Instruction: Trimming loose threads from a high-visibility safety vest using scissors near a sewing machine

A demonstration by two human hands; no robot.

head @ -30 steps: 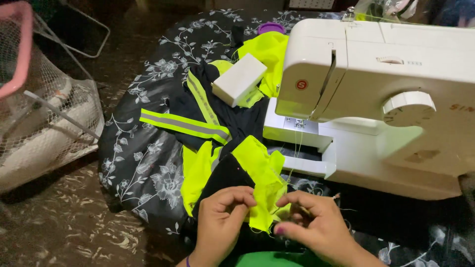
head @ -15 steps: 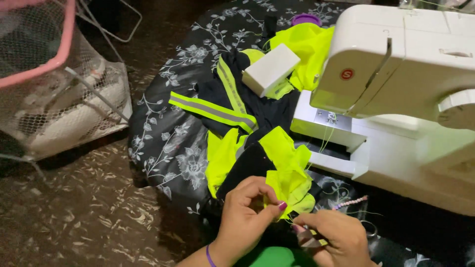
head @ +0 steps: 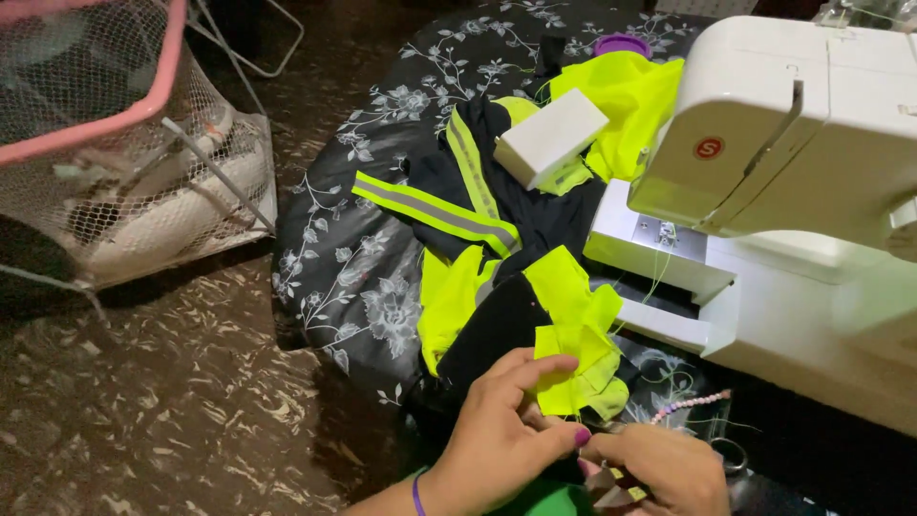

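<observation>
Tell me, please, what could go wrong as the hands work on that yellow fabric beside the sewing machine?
The white box rests loosely on the garment; tugging the cloth might tip it off. Loose thread hangs from the sewing machine near the yellow fabric and could snag. The left hand and right hand pinch close together, perhaps around something sharp, so a fingertip could get pricked.

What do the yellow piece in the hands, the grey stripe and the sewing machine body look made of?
Yellow piece: thin matte woven cloth, likely synthetic; it folds and creases softly. Grey stripe: looks like reflective tape, with a dull sheen, sewn flat. Sewing machine: smooth white moulded plastic, by its rounded glossy shell.
</observation>
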